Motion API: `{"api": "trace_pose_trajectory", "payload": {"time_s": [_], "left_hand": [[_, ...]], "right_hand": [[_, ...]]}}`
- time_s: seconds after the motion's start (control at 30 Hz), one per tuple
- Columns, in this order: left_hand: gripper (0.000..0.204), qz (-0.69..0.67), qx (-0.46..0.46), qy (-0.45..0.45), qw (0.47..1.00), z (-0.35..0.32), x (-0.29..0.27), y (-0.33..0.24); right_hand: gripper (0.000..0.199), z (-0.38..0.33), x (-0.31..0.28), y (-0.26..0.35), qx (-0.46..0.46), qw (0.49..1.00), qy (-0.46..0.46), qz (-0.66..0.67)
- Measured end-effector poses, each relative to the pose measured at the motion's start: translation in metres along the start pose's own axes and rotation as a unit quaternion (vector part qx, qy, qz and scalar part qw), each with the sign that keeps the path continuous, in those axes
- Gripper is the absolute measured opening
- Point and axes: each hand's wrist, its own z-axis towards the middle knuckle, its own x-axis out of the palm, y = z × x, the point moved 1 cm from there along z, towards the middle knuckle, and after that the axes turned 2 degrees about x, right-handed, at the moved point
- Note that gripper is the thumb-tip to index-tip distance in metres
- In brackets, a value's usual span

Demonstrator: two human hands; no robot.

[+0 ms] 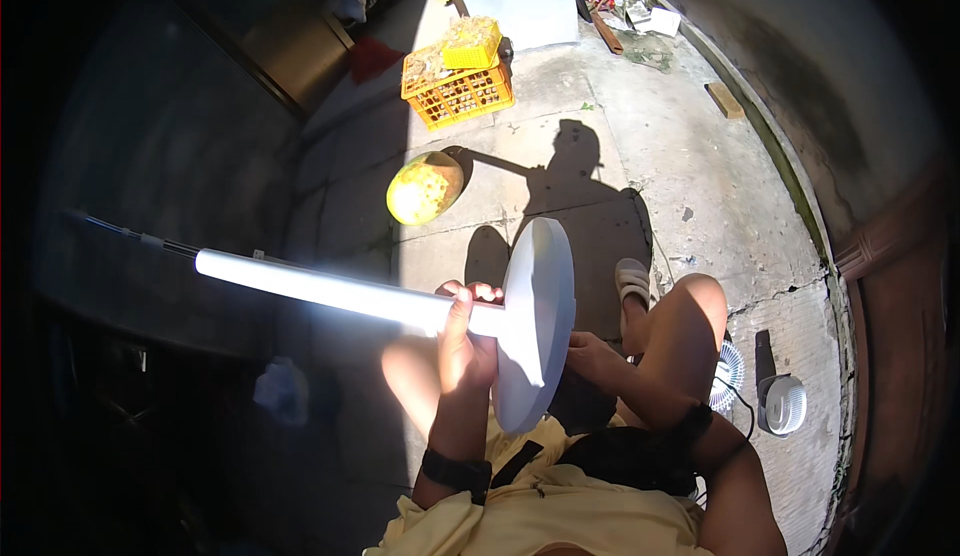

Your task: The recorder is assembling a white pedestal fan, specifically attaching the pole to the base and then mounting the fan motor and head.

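A white stand with a long round pole [320, 286] and a wide disc base [540, 326] lies sideways across my lap. Thin wires or rods stick out of the pole's far left end. My left hand [465, 341] is wrapped around the pole close to the disc. On the disc's other side, my right hand [597, 361] is at its underside with fingers curled. What those fingers grip is hidden by the disc's edge and shadow.
Ahead stand an orange crate [457, 96] with a yellow basket [471, 44] on top and a rounded yellow-green object [424, 188]. By my right leg are a round fan-like grille [728, 374] with a black cord and a white round part [786, 405]. A wall runs along the right.
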Motion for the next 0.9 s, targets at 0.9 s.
{"api": "trace_pose_trajectory", "payload": {"time_s": [0.9], "left_hand": [[0.014, 0.503, 0.067, -0.038, 0.861, -0.014, 0.02, 0.005]], "right_hand": [[0.032, -0.042, 0.001, 0.088, -0.386, 0.76, -0.188, -0.487]]}}
